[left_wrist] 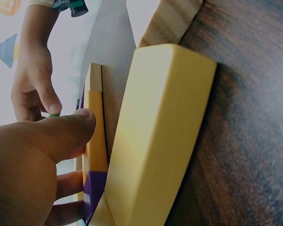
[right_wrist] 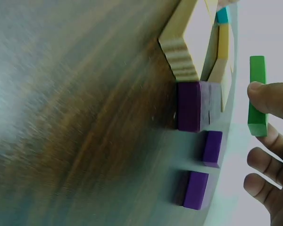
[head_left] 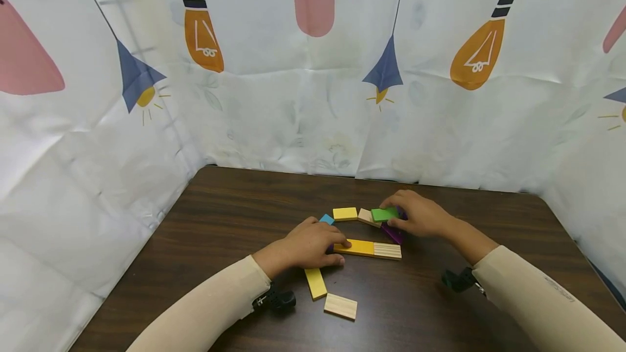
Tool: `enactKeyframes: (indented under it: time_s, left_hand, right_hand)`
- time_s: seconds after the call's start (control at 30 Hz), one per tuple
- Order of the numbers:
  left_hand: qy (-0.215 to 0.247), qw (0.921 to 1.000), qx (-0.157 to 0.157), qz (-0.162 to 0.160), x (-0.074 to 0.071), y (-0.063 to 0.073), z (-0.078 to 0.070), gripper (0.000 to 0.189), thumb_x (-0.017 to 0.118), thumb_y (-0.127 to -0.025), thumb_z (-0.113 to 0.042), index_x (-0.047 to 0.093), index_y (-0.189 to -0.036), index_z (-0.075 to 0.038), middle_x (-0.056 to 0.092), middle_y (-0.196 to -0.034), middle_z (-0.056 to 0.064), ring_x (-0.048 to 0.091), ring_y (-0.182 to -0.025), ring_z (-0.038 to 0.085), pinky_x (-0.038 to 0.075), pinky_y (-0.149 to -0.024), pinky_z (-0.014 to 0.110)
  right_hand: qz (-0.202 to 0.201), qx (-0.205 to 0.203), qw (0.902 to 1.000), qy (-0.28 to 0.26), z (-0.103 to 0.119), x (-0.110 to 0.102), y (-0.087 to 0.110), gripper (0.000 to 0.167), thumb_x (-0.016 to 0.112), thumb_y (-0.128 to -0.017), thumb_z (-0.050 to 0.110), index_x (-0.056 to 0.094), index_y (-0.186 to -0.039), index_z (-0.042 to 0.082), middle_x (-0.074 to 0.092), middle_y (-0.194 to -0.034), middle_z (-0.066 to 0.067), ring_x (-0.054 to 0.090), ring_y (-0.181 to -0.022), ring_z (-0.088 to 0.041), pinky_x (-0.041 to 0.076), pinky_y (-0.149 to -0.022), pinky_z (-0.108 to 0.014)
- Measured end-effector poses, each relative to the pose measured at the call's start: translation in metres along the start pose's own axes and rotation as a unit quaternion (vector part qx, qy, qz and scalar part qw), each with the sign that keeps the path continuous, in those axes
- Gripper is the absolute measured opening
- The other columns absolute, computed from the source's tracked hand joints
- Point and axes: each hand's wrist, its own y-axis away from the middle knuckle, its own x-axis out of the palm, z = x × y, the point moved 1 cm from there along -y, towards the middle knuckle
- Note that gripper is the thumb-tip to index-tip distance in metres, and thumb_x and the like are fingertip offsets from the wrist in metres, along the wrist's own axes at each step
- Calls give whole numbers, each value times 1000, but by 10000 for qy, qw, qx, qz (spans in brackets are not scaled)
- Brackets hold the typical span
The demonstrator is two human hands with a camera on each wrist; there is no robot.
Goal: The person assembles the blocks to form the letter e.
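Note:
My right hand (head_left: 420, 215) pinches a green block (head_left: 383, 214) between thumb and fingers. In the right wrist view this green block (right_wrist: 257, 70) is raised off the table, its remaining fingers loosely bent. Below it in the head view lie a natural wood block (head_left: 368, 217) and a purple block (head_left: 393, 234). My left hand (head_left: 305, 246) rests over the left end of a straight row, its fingers relaxed at an orange block (head_left: 359, 247). In the left wrist view a purple block (left_wrist: 95, 193) shows by those fingers; the hand hides part of the row.
A striped wood block (head_left: 388, 251) ends the row on the right. Yellow (head_left: 345, 214) and blue (head_left: 327, 219) blocks curve behind it. Nearer me lie a yellow block (head_left: 315, 284) and a plain wood block (head_left: 340, 307). Separate purple blocks (right_wrist: 196, 190) stand by my right hand. Patterned cloth (head_left: 313, 124) hangs behind the table.

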Motion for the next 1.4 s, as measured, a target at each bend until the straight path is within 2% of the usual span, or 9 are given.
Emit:
enactKeyframes:
  time_s: [0.1, 0.33, 0.8, 1.13, 1.4]
  left_hand:
    - [-37, 10000, 25, -19, 0, 0, 0, 34, 64, -99, -51, 70, -128, -34, 67, -124, -16, 60, -117, 8, 43, -96, 41]
    - [-53, 10000, 35, -52, 0, 0, 0, 34, 64, -99, -51, 70, -128, -33, 68, -123, -15, 61, -116, 9, 43, -96, 41]
    - [-73, 9999, -75, 55, -1, 0, -1, 35, 63, -99, -52, 69, -129, -35, 67, -125, -16, 60, -117, 8, 42, -98, 40]
    - [-51, 10000, -38, 0, 0, -1, 0, 35, 64, -99, -52, 69, -129, -34, 67, -124, -15, 60, -117, 9, 42, -97, 41]
    - [-56, 10000, -50, -2, 0, 0, -1, 35, 64, -99, -52, 70, -128, -34, 67, -124, -15, 60, -117, 9, 42, -97, 41]
  right_hand:
    - [-43, -48, 10000, -47, 5, 0, 7, 36, 76, -95, 27, 68, -129, 19, 63, -125, 1, 57, -110, -18, 52, -87, -43]
    - [-200, -294, 9993, -84, 15, 0, 23, 35, 79, -93, 23, 69, -126, 20, 63, -119, 1, 56, -103, -16, 54, -80, -42]
    - [-392, -596, 9975, 36, 31, 9, 50, 37, 82, -89, 26, 69, -124, 21, 64, -115, 10, 58, -104, -11, 55, -82, -34]
    - [-404, -518, 9978, -62, 44, 18, 65, 35, 83, -89, 28, 69, -121, 27, 62, -113, 14, 56, -101, -7, 55, -81, -33]
    - [-373, -630, 9972, -149, 52, 27, 75, 34, 81, -90, 30, 68, -122, 27, 60, -113, 14, 55, -98, -5, 54, -75, -29]
